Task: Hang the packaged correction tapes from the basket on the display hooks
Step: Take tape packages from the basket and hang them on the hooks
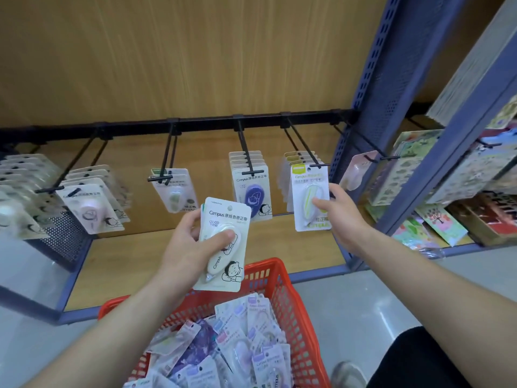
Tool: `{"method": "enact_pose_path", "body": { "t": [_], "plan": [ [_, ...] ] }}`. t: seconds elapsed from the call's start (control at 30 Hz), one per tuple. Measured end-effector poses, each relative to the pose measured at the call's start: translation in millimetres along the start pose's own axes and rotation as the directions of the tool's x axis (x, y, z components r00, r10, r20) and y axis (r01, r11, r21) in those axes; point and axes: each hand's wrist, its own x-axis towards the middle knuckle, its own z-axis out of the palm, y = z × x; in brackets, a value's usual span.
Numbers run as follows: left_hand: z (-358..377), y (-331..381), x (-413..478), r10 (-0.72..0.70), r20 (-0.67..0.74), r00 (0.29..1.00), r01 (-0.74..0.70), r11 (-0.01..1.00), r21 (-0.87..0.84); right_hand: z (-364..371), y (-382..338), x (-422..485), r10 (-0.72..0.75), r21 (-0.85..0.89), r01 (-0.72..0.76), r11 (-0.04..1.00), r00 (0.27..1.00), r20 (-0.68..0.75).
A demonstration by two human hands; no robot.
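Gripping what, the left hand (184,247)?

A flat cream card pack (223,217) with a smooth white oval tape under a clear blister. The thumb presses on the blister, above the basket's far rim.

And the right hand (344,217)?

Pinching a glossy green-striped pack (306,191), whose top sits at the tip of a thin black wire hook (305,148), right of centre.

The rest?

A heap of shiny packs (237,345), loose in the near red plastic lattice basket (279,281).

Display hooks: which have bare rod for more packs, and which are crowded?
Mostly bare: the third hook from the left, holding the green-topped pack, and the end hook by the blue upright, holding a pink pack. Crowded: the leftmost row of packs.
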Motion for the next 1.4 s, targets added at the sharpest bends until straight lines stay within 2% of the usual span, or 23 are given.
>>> {"method": "enact_pose_path", "body": {
  "t": [0.2,0.43,0.53,0.63,0.7,0.77,0.83,0.87,0.9,1.03,1.17,1.3,1.4],
  "plan": [
    [-1,-2,-1,-0.011,0.018,1.000,0.012,1.000,-0.006,-4,4,-1,-0.051,0.029,0.051,0.998,0.998,0.023],
    [-1,0,-5,-0.005,0.006,1.000,0.005,1.000,-0.015,23,3,12,-0.156,-0.262,0.134,0.956,0.986,-0.067],
    [1,0,-8,-0.004,0.006,1.000,0.004,1.000,-0.024,30,2,18,-0.109,-0.340,0.073,0.938,0.990,-0.087],
    [-1,-1,-10,-0.005,0.000,1.000,0.005,0.999,-0.042,34,-2,5,0.046,-0.525,-0.081,0.847,0.996,-0.080],
    [-4,-2,-11,-0.003,0.003,1.000,0.004,0.999,-0.039,41,-12,-21,0.030,-0.600,0.025,0.799,0.996,0.081],
    [-7,-1,-12,0.009,0.007,1.000,-0.009,0.999,-0.047,52,-22,-54,-0.030,-0.503,0.202,0.840,0.944,0.330],
    [-8,0,-14,0.026,0.006,1.000,-0.026,0.997,-0.071,65,-31,-85,-0.019,-0.336,0.219,0.916,0.860,0.510],
    [-8,0,-14,0.034,0.004,0.999,-0.034,0.996,-0.083,71,-32,-94,-0.027,-0.282,0.217,0.934,0.833,0.553],
    [-9,0,-15,0.041,0.002,0.999,-0.040,0.995,-0.093,77,-31,-101,-0.051,-0.254,0.230,0.939,0.827,0.559],
    [-7,-1,-18,0.055,-0.007,0.998,-0.055,0.992,-0.117,90,-28,-107,-0.142,-0.241,0.270,0.932,0.886,0.442],
    [-10,0,-16,0.054,-0.039,0.998,-0.058,0.994,-0.088,93,-30,-103,-0.102,-0.182,0.195,0.964,0.900,0.424],
    [-21,-1,-11,0.055,-0.025,0.998,-0.056,0.997,-0.050,94,-30,-98,-0.083,-0.022,0.103,0.994,0.896,0.437],
    [-29,4,-6,0.058,-0.004,0.998,-0.058,0.997,-0.046,98,-33,-97,-0.117,0.022,0.119,0.993,0.900,0.421]
  ]
}}
